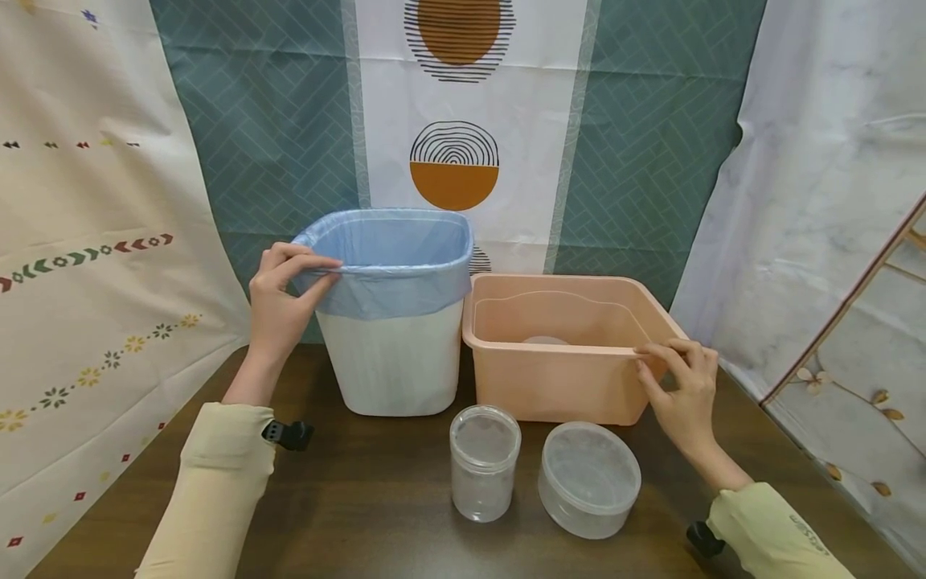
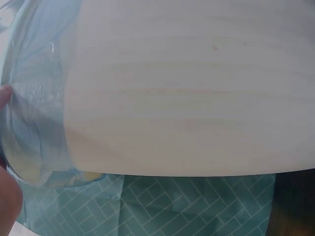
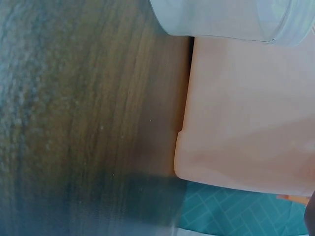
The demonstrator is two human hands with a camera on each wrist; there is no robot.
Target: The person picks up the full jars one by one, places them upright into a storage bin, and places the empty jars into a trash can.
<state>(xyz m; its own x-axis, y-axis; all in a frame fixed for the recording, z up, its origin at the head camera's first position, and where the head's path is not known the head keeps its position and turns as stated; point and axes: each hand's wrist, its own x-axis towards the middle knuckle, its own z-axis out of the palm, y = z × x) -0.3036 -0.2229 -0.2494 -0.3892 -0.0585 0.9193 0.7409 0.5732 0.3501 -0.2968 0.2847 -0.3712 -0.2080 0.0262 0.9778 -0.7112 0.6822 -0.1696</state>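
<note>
A white trash bin [image 1: 394, 362] lined with a blue plastic bag [image 1: 405, 293] stands upright at the back left; the bag folds down over its rim. My left hand [image 1: 284, 293] pinches the bin's front-left rim, thumb outside and fingers over the edge. To its right sits a peach plastic tub [image 1: 557, 386]. With my right hand [image 1: 683, 394], I pinch its front-right rim. Something pale and round shows partly inside the tub. In the left wrist view the bin's white side [image 2: 187, 98] fills most of the picture; the right wrist view shows the tub's wall [image 3: 246, 123].
In front of the tub, a tall clear lidded jar [image 1: 483, 466] and a wide round lidded container [image 1: 589, 482] stand on the dark wooden table [image 1: 362, 507]. A patterned cloth [image 1: 282, 104] hangs behind, with light cloths at both sides.
</note>
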